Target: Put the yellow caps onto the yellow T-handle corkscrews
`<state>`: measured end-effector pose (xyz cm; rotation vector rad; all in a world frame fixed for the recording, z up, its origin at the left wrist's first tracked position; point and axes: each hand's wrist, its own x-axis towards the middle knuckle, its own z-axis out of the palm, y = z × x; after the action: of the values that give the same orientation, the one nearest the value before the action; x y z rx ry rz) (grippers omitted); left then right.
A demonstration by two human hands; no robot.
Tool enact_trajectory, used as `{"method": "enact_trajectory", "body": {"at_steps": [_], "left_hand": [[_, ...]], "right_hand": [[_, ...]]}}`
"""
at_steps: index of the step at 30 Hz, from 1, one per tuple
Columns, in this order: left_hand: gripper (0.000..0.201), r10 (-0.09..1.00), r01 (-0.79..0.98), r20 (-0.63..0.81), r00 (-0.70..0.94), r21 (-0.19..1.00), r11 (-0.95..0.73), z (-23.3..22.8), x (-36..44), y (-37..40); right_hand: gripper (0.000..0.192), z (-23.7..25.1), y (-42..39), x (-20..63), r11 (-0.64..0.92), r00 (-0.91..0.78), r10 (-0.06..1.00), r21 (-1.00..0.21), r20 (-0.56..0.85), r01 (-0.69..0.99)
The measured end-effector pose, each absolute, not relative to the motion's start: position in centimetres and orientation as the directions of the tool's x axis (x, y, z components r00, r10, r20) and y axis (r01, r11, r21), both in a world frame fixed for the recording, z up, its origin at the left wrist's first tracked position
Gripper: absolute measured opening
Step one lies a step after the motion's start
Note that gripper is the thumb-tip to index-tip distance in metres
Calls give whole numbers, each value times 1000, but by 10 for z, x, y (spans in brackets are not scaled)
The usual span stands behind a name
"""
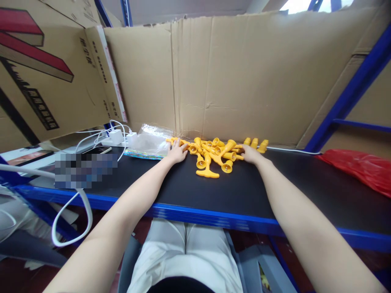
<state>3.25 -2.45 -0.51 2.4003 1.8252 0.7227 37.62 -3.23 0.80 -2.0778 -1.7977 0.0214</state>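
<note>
A pile of yellow plastic pieces lies on the black tabletop, many with a bell-shaped cup at one end. One piece with a T-shaped handle points toward me at the pile's front. My left hand lies at the pile's left edge, fingers stretched out and touching the pieces. At the right edge, my right hand rests against the pile with its fingers apart, their tips partly hidden. Just behind it stand several yellow ribbed pieces. A clear plastic bag lies beside my left hand.
Cardboard sheets wall off the back of the black table. White chargers with cables and a phone lie left. A red plastic bag sits at the right. Blue metal posts frame the bench.
</note>
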Motion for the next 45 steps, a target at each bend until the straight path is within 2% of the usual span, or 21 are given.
{"method": "enact_trajectory", "body": {"at_steps": [3,6,11,17,20,26,31,36,40,42,44,45], "left_hand": [[58,918,884,358,173,354,-305,-13,31,-15],[65,916,870,367,161,386,-307,-20,29,-6],[65,898,838,408,164,422,-345,-23,25,1],[45,885,854,379,270,331,-402,-14,27,-8],[43,892,871,344,294,287,-398,-13,31,-11],[42,877,870,375,299,271,-413,-14,35,-12],[40,906,911,310,287,206,-358,-6,37,-23],[36,900,883,327,288,273,-382,-2,39,-25],[39,883,817,435,176,436,-377,3,39,-21],[43,840,756,530,116,501,-421,10,38,-23],[45,748,699,657,95,491,-520,21,38,-30],[45,680,678,723,118,442,-587,27,38,-36]], "right_hand": [[43,11,-34,375,-47,82,978,-177,193,983],[37,14,-35,374,-45,60,972,-71,227,996],[31,17,-37,372,-46,30,968,57,249,997],[31,16,-41,373,9,-47,955,130,294,991],[32,18,-42,374,-15,-42,941,165,337,986],[23,28,-45,372,-37,-72,850,196,521,980],[19,33,-44,373,-31,-62,785,139,617,990],[17,38,-43,382,-16,-52,742,95,669,995],[23,49,-49,384,-29,5,701,21,714,999],[27,56,-53,380,-29,20,665,-1,746,1000],[29,64,-58,373,-2,-4,623,7,782,1000],[29,68,-61,368,21,-29,603,21,797,1000]]}}
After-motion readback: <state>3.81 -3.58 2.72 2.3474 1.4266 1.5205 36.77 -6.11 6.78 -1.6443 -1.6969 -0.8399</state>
